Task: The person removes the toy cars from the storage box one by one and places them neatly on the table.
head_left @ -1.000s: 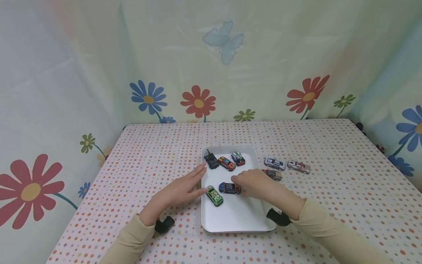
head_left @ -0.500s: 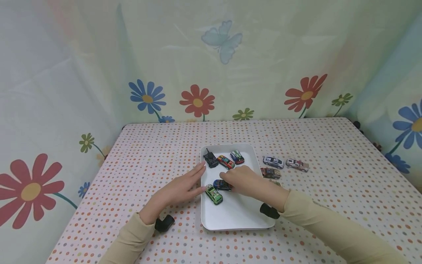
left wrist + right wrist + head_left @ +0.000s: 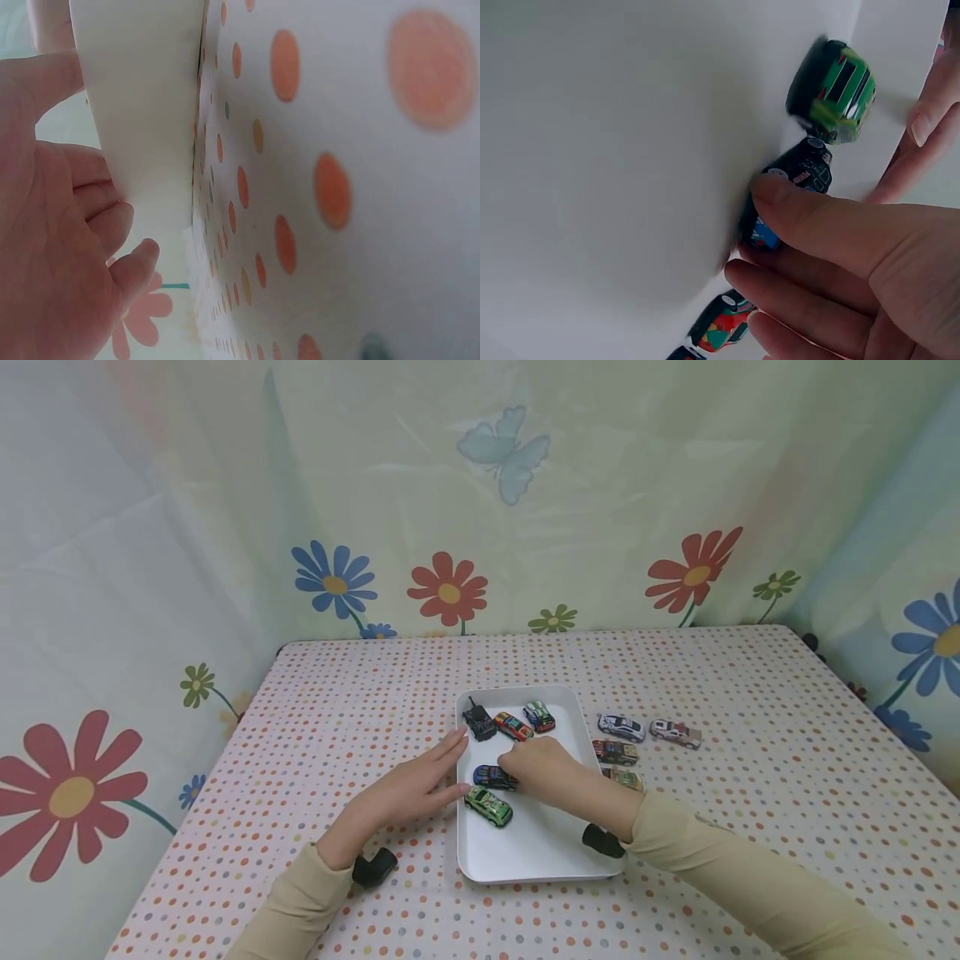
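Observation:
A white tray (image 3: 540, 860) on the table holds several toy cars. My right hand (image 3: 547, 772) is inside it, pinching a dark blue toy car (image 3: 493, 777) between thumb and fingers, as the right wrist view shows. That car's end sits against or very near a green toy car (image 3: 488, 807), which lies tilted toward the tray's left wall. My left hand (image 3: 416, 785) rests with extended fingers on the tray's left rim; the left wrist view shows its fingers (image 3: 97, 187) along the outer wall. Farther back in the tray are a black toy vehicle (image 3: 479, 722), a red-yellow car (image 3: 513, 727) and a green-white car (image 3: 539, 716).
Right of the tray on the dotted tablecloth (image 3: 360, 710) lie a white-blue toy car (image 3: 621, 727), a white-red one (image 3: 676, 733), a dark patterned one (image 3: 616, 752) and a partly hidden one (image 3: 624, 778). A flowered curtain (image 3: 600, 485) stands behind the table.
My right hand has moved left with the dark blue car, toward the tray's left wall. The green car has turned slightly. My left hand stays on the rim.

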A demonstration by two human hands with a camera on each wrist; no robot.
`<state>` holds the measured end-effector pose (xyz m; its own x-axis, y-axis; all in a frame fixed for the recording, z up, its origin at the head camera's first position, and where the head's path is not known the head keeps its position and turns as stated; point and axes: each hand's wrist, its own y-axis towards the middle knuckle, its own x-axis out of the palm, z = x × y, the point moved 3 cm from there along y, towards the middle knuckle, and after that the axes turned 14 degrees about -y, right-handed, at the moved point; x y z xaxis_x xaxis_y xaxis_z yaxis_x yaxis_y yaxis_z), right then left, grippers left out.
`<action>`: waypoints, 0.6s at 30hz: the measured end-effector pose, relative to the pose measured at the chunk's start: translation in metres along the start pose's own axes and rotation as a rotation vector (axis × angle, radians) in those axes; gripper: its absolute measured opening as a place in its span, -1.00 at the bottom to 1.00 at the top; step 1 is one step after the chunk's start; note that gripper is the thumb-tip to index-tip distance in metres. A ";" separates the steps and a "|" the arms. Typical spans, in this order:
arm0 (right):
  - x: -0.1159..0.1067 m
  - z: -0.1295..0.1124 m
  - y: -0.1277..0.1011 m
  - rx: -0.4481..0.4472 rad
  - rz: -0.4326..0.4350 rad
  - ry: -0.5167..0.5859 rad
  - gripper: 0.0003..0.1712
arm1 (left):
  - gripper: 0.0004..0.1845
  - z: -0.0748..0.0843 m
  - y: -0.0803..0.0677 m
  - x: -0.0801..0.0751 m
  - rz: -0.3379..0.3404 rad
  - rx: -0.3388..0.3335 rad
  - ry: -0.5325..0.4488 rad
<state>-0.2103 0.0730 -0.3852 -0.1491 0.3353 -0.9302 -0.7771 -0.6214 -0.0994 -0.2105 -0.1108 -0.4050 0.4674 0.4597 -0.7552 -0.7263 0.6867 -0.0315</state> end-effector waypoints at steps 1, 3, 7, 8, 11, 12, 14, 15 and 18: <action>0.000 -0.001 0.001 0.003 0.005 0.006 -0.86 | -0.23 0.000 0.000 0.000 0.000 0.001 -0.001; 0.000 -0.002 0.002 0.007 0.021 0.039 -0.88 | -0.23 0.000 0.000 0.000 0.000 0.002 0.001; -0.001 -0.003 0.005 0.010 0.047 0.122 -0.88 | -0.23 -0.001 0.000 0.000 -0.005 0.005 0.002; -0.001 -0.003 0.005 0.013 0.053 0.141 -0.86 | -0.23 -0.001 0.000 0.000 -0.006 0.005 0.001; 0.000 -0.002 0.007 0.021 0.064 0.178 -0.87 | -0.23 -0.002 0.000 0.000 -0.006 0.006 -0.001; 0.000 -0.002 0.007 0.024 0.066 0.189 -0.87 | -0.23 -0.002 0.000 0.000 -0.005 0.007 -0.001; 0.000 0.000 0.008 0.025 0.070 0.217 -0.85 | -0.22 -0.002 0.000 0.000 -0.003 0.006 -0.001; -0.001 0.001 0.008 0.024 0.069 0.231 -0.84 | -0.23 -0.003 0.000 0.000 -0.001 0.009 0.000; -0.003 0.003 0.007 0.015 0.072 0.291 -0.77 | -0.23 -0.003 0.000 0.001 0.003 0.016 0.001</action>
<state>-0.2171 0.0699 -0.3819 -0.0239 0.0721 -0.9971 -0.7803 -0.6248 -0.0265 -0.2116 -0.1125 -0.4074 0.4651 0.4610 -0.7558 -0.7192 0.6945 -0.0190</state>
